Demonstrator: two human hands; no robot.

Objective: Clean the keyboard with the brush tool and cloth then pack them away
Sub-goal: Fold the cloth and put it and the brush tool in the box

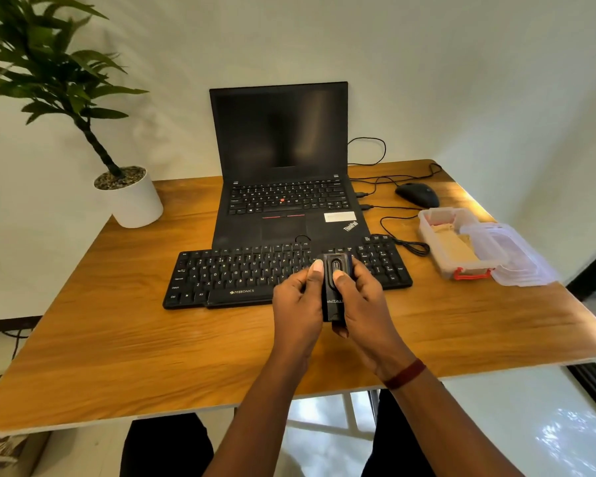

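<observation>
Both your hands are on the brush tool (334, 290), held up just above the right part of the keyboard (248, 273).

Right hand (367, 304): fingers curled round the tool's body, thumb on its top face. Left hand (298, 301): thumb and fingers pinch the tool's left side near the far end.

The tool's long axis runs straight away from you and the keyboard's runs left to right, so the two cross. The tool's far end sits over the gap between letter keys and number pad (no bristles visible, so you can't tell if they are out). The keyboard lies ahead of and below your fingers, flat on the desk (117, 339).

Likely step: readying the brush.

The beige cloth (456, 247), as I judge it, lies in the clear box (430, 246) well off to the right, nearer your right hand.
</observation>
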